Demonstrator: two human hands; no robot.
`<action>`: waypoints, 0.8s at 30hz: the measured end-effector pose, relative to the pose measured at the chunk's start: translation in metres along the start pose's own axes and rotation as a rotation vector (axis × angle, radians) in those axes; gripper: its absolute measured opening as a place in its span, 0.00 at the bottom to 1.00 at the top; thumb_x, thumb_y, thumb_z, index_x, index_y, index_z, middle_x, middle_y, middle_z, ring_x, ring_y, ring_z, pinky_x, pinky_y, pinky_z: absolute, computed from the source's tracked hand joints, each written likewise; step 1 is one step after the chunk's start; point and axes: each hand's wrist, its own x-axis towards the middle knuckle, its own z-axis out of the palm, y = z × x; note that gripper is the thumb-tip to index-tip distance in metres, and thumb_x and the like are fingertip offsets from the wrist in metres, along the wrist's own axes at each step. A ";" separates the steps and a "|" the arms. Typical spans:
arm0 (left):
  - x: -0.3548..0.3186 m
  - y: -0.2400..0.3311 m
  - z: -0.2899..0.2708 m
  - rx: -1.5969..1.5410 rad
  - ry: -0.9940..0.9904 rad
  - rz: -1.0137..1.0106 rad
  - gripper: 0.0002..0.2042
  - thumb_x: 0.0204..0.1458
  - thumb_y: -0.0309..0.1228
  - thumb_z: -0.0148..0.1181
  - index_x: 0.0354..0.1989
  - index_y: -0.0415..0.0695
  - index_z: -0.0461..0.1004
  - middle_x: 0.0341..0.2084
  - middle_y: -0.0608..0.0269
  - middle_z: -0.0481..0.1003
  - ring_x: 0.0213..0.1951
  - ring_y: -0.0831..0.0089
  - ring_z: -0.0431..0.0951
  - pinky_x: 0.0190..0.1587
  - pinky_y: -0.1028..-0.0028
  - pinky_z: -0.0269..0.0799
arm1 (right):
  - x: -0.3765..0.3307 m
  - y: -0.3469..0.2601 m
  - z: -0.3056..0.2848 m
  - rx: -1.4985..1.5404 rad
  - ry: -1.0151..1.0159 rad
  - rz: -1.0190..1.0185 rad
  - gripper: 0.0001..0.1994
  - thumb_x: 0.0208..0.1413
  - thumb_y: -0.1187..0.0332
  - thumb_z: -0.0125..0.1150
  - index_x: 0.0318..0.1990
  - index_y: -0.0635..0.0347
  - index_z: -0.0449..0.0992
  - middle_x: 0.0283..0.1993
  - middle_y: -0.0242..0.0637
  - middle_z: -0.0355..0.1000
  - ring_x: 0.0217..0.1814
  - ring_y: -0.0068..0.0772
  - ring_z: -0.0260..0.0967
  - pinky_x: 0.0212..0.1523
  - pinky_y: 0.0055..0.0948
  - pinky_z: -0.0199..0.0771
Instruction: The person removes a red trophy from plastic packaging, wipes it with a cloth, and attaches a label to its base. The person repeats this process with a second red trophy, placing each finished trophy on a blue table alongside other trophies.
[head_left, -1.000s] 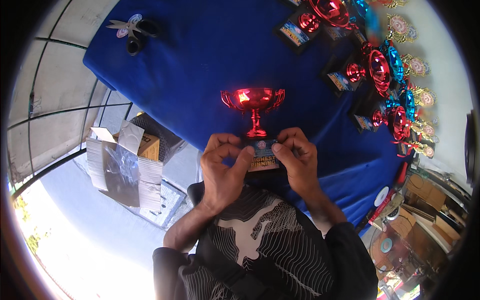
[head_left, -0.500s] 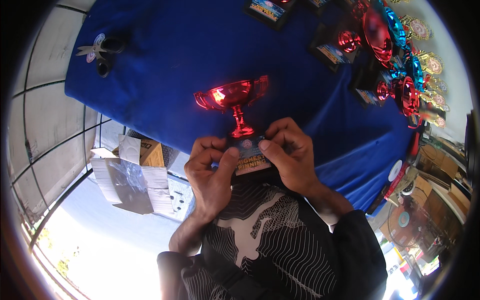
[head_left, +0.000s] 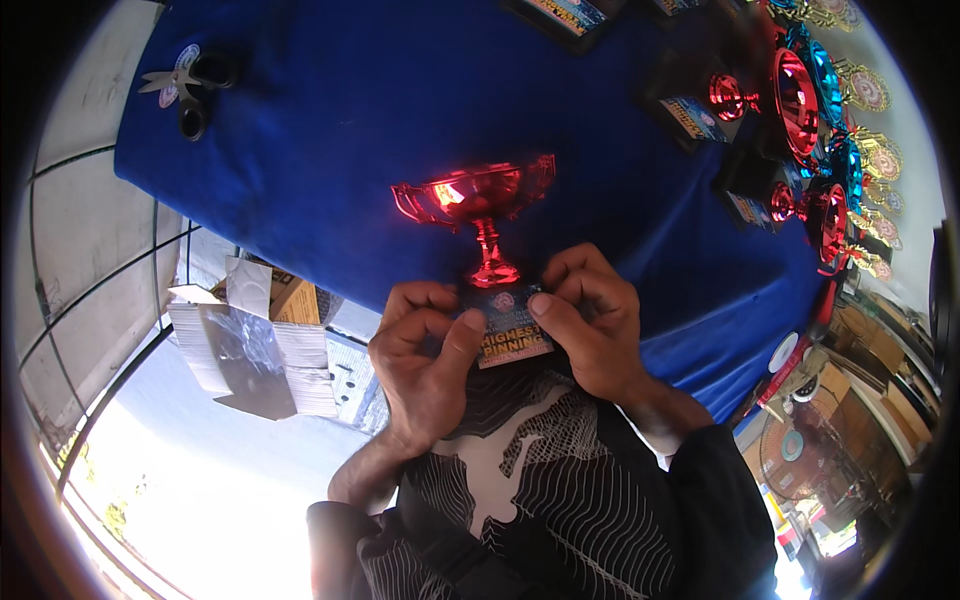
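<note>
A shiny red two-handled cup trophy (head_left: pixel 482 200) stands upright in front of me on the blue cloth. Below its stem is a dark base, mostly hidden by my fingers and by a printed label (head_left: pixel 515 340) with yellow lettering. My left hand (head_left: pixel 425 355) is closed at the label's left edge, its thumb on the front. On the right edge, my right hand (head_left: pixel 590 325) pinches likewise, thumb on the face and fingers curled behind. How firmly the label sits against the base, I cannot tell.
The blue cloth (head_left: pixel 300 130) covers the table. Scissors with black handles (head_left: pixel 190 85) lie at far left by a round sticker. More red trophies (head_left: pixel 795 105), blue and gold ones crowd the right edge. An opened cardboard box (head_left: pixel 255 345) is at lower left, a fan (head_left: pixel 795 445) at lower right.
The view has shifted slightly, so the scissors sit further left and the other trophies further right. Both hands keep the same hold at the label, which appears slightly lower.
</note>
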 end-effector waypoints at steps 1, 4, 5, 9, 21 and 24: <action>0.000 0.000 0.000 -0.015 -0.002 -0.002 0.11 0.54 0.24 0.70 0.22 0.34 0.77 0.39 0.57 0.75 0.44 0.69 0.74 0.49 0.69 0.70 | 0.000 -0.001 0.000 -0.003 -0.008 -0.002 0.11 0.56 0.75 0.68 0.22 0.64 0.74 0.41 0.36 0.69 0.41 0.21 0.67 0.43 0.25 0.66; 0.000 0.000 0.000 -0.043 -0.010 -0.038 0.11 0.54 0.25 0.70 0.22 0.34 0.76 0.39 0.57 0.74 0.44 0.70 0.74 0.47 0.71 0.70 | 0.000 -0.002 -0.001 -0.006 -0.011 0.012 0.12 0.56 0.75 0.68 0.22 0.63 0.74 0.41 0.36 0.69 0.41 0.20 0.67 0.42 0.24 0.66; 0.000 0.000 0.000 -0.049 -0.014 -0.051 0.11 0.54 0.25 0.70 0.22 0.34 0.76 0.39 0.57 0.74 0.44 0.70 0.74 0.47 0.71 0.70 | 0.001 -0.002 -0.001 -0.009 -0.012 0.012 0.12 0.56 0.75 0.68 0.22 0.63 0.74 0.41 0.36 0.69 0.40 0.20 0.67 0.42 0.24 0.66; 0.000 0.000 -0.001 -0.045 -0.025 -0.038 0.12 0.54 0.24 0.70 0.22 0.34 0.76 0.39 0.57 0.74 0.44 0.70 0.74 0.46 0.71 0.70 | 0.001 -0.001 -0.002 -0.036 -0.015 0.001 0.11 0.55 0.75 0.68 0.22 0.63 0.74 0.40 0.36 0.69 0.40 0.20 0.67 0.41 0.24 0.66; 0.000 -0.007 0.001 -0.094 -0.014 0.002 0.13 0.54 0.26 0.70 0.22 0.35 0.75 0.38 0.57 0.74 0.43 0.69 0.74 0.47 0.70 0.70 | 0.000 -0.002 0.000 -0.031 0.004 0.000 0.11 0.56 0.75 0.68 0.22 0.63 0.74 0.41 0.36 0.69 0.40 0.20 0.67 0.41 0.24 0.66; 0.000 -0.007 0.001 -0.085 -0.014 -0.005 0.13 0.55 0.27 0.70 0.22 0.34 0.76 0.38 0.57 0.74 0.42 0.70 0.74 0.46 0.70 0.70 | 0.000 -0.002 0.001 -0.035 0.006 -0.016 0.11 0.55 0.75 0.68 0.22 0.63 0.74 0.41 0.36 0.69 0.40 0.20 0.67 0.41 0.24 0.66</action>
